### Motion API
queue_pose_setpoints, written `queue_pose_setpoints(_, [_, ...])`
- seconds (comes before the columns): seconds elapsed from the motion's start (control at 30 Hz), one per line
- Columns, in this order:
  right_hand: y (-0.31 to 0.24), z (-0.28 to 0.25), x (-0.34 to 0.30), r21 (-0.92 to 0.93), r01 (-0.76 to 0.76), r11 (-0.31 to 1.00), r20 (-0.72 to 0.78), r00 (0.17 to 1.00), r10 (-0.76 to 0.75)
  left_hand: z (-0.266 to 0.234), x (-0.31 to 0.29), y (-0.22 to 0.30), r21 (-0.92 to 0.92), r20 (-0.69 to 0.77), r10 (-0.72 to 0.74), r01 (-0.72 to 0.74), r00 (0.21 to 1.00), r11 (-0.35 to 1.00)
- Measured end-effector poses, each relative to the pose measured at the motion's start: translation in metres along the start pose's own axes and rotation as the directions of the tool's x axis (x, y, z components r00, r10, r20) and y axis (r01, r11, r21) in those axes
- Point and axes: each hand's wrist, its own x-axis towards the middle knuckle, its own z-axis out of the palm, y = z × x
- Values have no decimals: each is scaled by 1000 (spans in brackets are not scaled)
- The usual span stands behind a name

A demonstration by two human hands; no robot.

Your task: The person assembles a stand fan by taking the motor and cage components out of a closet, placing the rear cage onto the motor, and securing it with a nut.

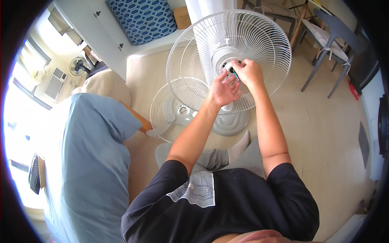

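A white wire fan grille stands upright in front of me, fixed to a stand fan with a grey round base. My right hand is at the hub in the grille's middle, thumb and fingers pinched together. A thin dark-blue piece pokes out below these fingers; its kind is too small to make out. Just left of it, my left hand is palm up with loosely bent, parted fingers, close under the hub and holding nothing I can see. The fan's motor behind the grille is mostly hidden.
On the floor to the left lie a second wire grille and a grey fan blade. A bed with blue cover fills the left side. Grey chairs stand at the far right. A patterned cushion and cardboard box sit at the back.
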Motion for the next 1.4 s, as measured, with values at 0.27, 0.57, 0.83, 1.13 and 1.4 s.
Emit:
queue_pose_setpoints(0.27, [1, 12, -2, 90, -76, 993, 14, 997, 75, -2, 4, 11, 112, -100, 76, -65, 992, 992])
queue_pose_setpoints(0.57, [25, 22, 5, 474, -260, 841, 199, 962, 185, 20, -2, 13, 311, -297, 159, -62, 942, 948])
queue_pose_setpoints(0.83, [25, 25, 0, 693, -417, 587, 323, 909, 264, 41, -6, 14, 382, -440, 219, -39, 871, 923])
queue_pose_setpoints(1.13, [33, 26, 1, 692, -558, 458, 501, 828, 252, 45, -6, 15, 537, -398, 307, -52, 865, 842])
queue_pose_setpoints(1.4, [32, 29, 2, 737, -564, 372, 525, 825, 210, 42, 0, 25, 614, -338, 340, -69, 878, 786])
